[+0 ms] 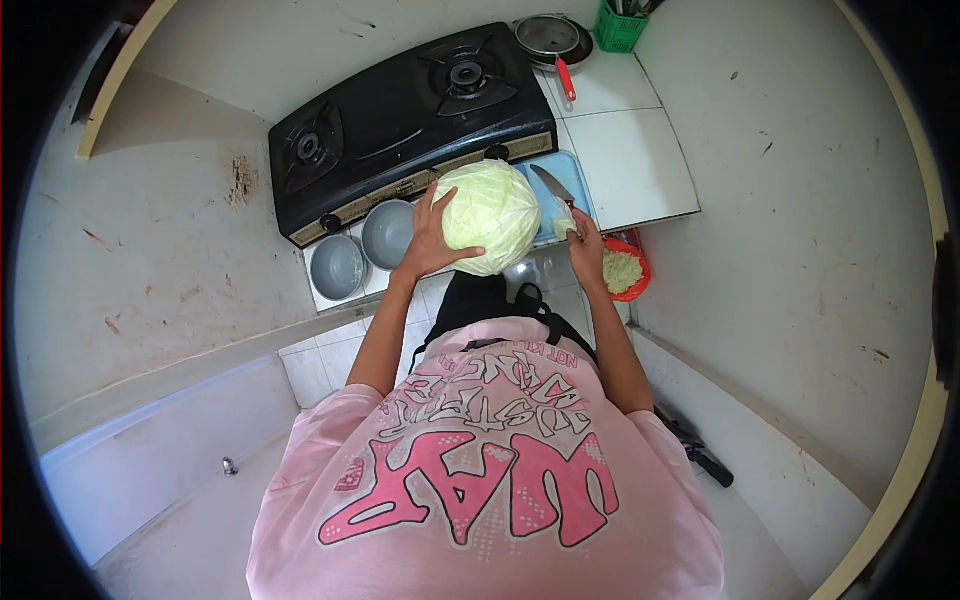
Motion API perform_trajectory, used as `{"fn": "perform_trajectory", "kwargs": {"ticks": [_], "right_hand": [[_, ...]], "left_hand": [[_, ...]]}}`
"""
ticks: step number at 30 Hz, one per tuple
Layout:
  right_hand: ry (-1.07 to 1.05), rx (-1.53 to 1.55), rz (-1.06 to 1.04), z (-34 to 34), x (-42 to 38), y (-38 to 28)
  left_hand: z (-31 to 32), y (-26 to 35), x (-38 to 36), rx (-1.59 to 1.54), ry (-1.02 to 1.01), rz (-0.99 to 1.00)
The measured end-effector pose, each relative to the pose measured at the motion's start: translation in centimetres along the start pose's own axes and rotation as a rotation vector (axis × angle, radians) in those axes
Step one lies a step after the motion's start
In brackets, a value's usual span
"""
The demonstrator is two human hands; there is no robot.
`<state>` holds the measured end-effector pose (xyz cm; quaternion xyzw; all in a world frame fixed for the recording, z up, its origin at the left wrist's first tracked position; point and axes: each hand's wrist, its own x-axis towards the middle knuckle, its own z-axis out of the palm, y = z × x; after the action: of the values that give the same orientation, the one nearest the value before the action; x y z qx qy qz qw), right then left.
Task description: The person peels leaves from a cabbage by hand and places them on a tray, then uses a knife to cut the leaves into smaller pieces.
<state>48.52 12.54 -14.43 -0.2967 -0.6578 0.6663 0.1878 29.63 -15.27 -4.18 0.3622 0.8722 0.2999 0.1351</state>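
1. Cabbage [490,215], a whole pale-green head, sits in the left hand [432,240], which cups its side with fingers spread wide over the leaves and the thumb under its lower edge.
2. Right hand [587,250] lies on the far side of the cabbage from the left hand, fingers curled at a small cut piece of cabbage [563,218]; whether it grips that piece or only touches it cannot be told.
3. Blue cutting board [570,180] lies just beyond the right hand, partly hidden by the cabbage, with a knife [552,185] resting on it, blade pointing away from the hand.
4. Red basket [628,270] of shredded cabbage stands just outside the right hand, close to the wrist.
5. Two grey bowls [388,232] stand side by side just outside the left hand, the nearer one almost touching its fingers.
6. Black two-burner stove [410,125] stands past both hands on the tiled desk [630,160].
7. Pan with a red handle [552,42] and a green holder [620,28] stand well beyond the right hand, at the far end of the desk.
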Motion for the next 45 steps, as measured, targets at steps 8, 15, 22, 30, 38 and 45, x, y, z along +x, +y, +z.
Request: {"fn": "perform_trajectory", "kwargs": {"ticks": [8,15,22,30,38,45], "right_hand": [[0.165,-0.465,-0.266,2.0,-3.4,-2.2],[-0.079,0.000,0.121,5.7,-6.4,-6.5],[-0.047,-0.066,0.049,8.1,-6.4,-6.3],[0.104,-0.246,-0.080,9.3,-7.1,-5.6],[0.021,-0.722,-0.512,11.3,-10.5,-11.3],[0.024,-0.855,-0.538,14.1,-12.3,-10.4]], "left_hand": [[0.4,-0.6,0.2,-0.036,0.010,-0.043],[-0.9,0.2,0.9,0.040,-0.015,-0.063],[-4.3,3.8,2.5,0.211,-0.256,-0.231],[-1.5,-0.3,3.9,0.192,-0.043,0.172],[-2.2,-0.7,5.9,0.209,-0.246,0.261],[-1.5,-2.2,6.9,0.040,-0.202,0.352]]}}
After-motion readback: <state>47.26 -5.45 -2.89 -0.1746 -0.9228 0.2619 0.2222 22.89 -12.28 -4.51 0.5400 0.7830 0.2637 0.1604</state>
